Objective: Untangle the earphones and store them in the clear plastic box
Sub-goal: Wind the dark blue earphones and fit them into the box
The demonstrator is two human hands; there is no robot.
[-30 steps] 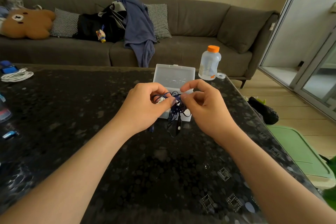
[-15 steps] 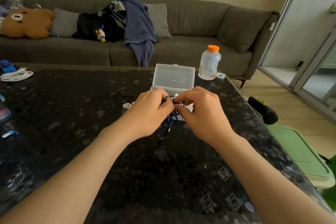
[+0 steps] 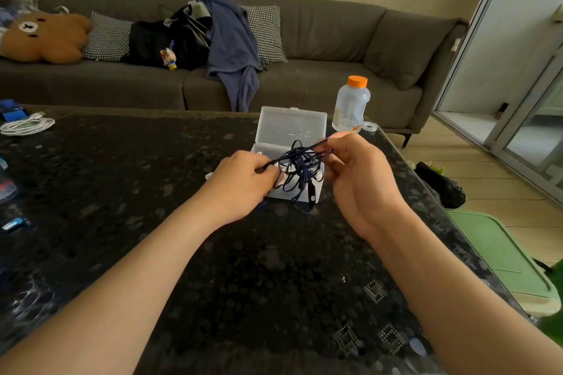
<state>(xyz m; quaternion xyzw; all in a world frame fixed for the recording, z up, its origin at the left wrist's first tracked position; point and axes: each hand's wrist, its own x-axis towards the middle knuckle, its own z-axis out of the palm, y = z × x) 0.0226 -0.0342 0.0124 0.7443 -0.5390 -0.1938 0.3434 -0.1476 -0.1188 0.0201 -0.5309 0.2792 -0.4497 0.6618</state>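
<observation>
Half a second ago the two hands were pressed together over the cord, hiding most of it; now they have drawn apart, and the dark blue earphones (image 3: 300,169) hang between them as an open snarl of loops. The left hand (image 3: 240,184) is clenched on one side of the tangle, its fingers (image 3: 268,172) pinching strands low down. The right hand (image 3: 358,175) sits higher and to the other side, fingers (image 3: 330,151) grasping a strand that runs taut up to them. Several loops droop from that stretched line, and a small dark in-line piece (image 3: 311,192) dangles near the bottom, close to the worktop (image 3: 152,192).

The clear plastic box (image 3: 291,137) stands open just behind and partly under the tangle, its lid propped upright toward the sofa (image 3: 320,49). The earphones are held above it and in front of it, not inside. A bottle with an orange cap (image 3: 350,105) stands just beyond the box, and a coiled white cable (image 3: 27,125) lies well apart at the far left.

Spreading the hands has loosened the knot enough to show its structure, which should make it easier to find a free end. By this view the cord is far from straight, so the untangling looks to be at an early or middle stage, with storing not yet begun. Whether the earbuds themselves are caught inside the loops cannot be told.
</observation>
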